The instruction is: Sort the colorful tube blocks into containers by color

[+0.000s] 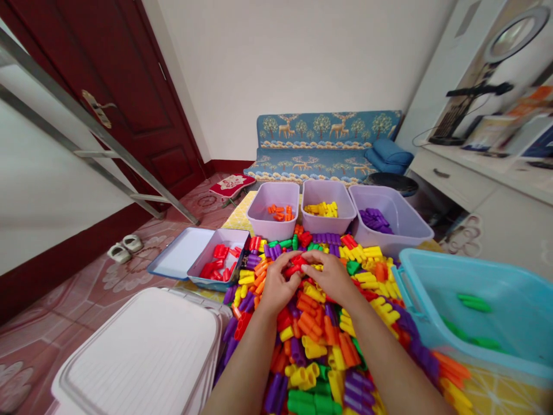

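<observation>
My left hand (280, 283) and my right hand (325, 273) meet over a heap of coloured plastic tube pieces (310, 324). Between them, both sets of fingers are closed on a red plastic piece (295, 265), partly covered by the fingertips. Red, orange, yellow, purple and green pieces lie loose all round and under the hands, many joined in short rows. Just beyond stand three lilac bins: one with orange pieces (280, 213), one with yellow pieces (320, 210), one with purple pieces (375, 220).
To the left an open hinged box (199, 273) holds red pieces (221, 263). White lids (142, 351) are stacked at the near left. A blue tub (492, 271) with green pieces (475, 302) stands at the right. A patterned sofa (328, 138) and a metal ladder (129, 173) are farther off.
</observation>
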A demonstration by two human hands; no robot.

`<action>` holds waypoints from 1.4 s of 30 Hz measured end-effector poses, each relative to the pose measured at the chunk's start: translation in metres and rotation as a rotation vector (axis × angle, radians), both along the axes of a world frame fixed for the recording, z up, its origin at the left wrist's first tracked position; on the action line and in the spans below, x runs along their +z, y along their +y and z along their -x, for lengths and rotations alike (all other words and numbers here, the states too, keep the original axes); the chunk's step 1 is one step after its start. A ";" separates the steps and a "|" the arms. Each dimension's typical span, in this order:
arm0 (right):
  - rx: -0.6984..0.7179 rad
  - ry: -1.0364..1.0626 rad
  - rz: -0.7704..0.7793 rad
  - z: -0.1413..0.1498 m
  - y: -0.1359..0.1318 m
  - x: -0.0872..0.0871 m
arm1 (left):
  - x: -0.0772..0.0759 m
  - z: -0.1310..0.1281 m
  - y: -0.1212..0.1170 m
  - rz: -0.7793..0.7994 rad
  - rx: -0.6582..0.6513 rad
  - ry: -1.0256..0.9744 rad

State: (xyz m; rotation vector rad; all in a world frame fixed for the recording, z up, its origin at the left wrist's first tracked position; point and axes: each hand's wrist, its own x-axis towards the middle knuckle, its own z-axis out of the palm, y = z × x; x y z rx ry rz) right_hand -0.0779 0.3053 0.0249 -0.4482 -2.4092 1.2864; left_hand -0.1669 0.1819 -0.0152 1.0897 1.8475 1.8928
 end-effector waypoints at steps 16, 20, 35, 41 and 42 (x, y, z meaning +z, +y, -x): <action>-0.083 0.122 0.458 -0.014 -0.001 -0.010 | 0.002 0.001 -0.002 -0.025 -0.106 -0.070; -0.100 0.184 0.505 -0.015 0.001 -0.011 | 0.003 -0.001 0.000 -0.018 -0.117 -0.121; -0.261 0.279 0.421 -0.023 0.006 -0.002 | 0.006 0.004 -0.002 0.007 0.100 0.138; -0.310 0.147 0.154 -0.030 0.021 -0.008 | 0.008 -0.001 -0.002 0.331 0.031 0.453; -0.299 0.103 0.065 -0.032 0.026 -0.007 | 0.008 -0.001 -0.002 0.367 0.027 0.480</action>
